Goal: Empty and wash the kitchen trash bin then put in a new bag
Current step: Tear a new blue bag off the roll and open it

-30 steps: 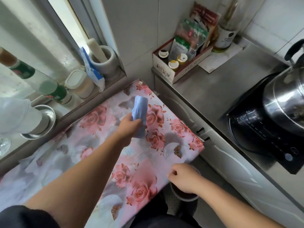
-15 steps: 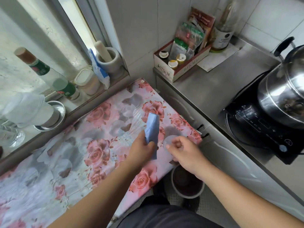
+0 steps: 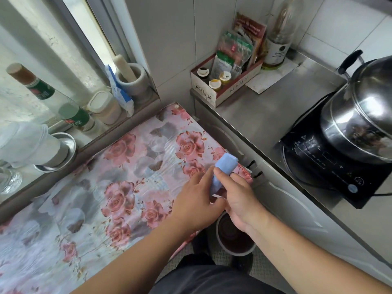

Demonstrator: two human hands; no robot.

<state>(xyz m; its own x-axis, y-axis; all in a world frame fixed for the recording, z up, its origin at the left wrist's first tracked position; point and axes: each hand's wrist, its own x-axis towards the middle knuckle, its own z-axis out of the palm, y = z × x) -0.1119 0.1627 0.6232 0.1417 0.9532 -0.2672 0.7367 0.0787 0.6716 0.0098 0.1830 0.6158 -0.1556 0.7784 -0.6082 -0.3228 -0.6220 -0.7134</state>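
A pale blue roll of bags (image 3: 224,169), tightly wound, sits upright over the flowered table's corner (image 3: 118,166). Left hand (image 3: 196,205) wraps its lower end; right hand (image 3: 238,197) fingers pinch its side. The round, dark-lined bin (image 3: 234,244) stands on the floor directly beneath.

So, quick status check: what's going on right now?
Both hands, left and right, grip the pale blue bag roll. Round white bin on floor below, no bag in yet. Nothing blocking.
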